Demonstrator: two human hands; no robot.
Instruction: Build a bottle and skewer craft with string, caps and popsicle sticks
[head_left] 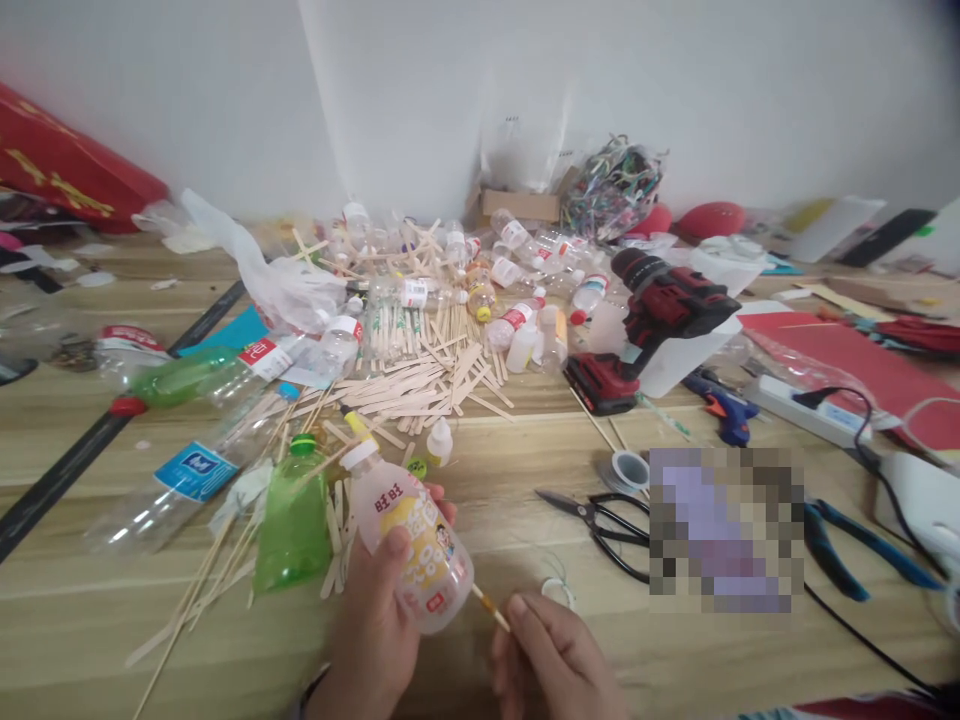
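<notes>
My left hand (382,620) is wrapped round a small plastic drink bottle (420,545) with a pink and yellow label and a white cap. The bottle leans with its cap up and to the left. Low on the right, my right hand (551,650) pinches a thin wooden stick (491,607), brownish along part of its length. The stick's upper end meets the bottle near its base; whether it goes inside cannot be made out. A green cut bottle (296,520) stands left of my left hand. Beyond the held bottle is a small white dropper bottle (439,440).
Black-handled scissors (607,525), a spool (628,470) and blue-handled pliers (847,550) lie to the right. A red cordless drill (656,325) stands behind them, near a blue glue gun (724,408). Wooden craft sticks (412,390) and several plastic bottles cover the table's middle.
</notes>
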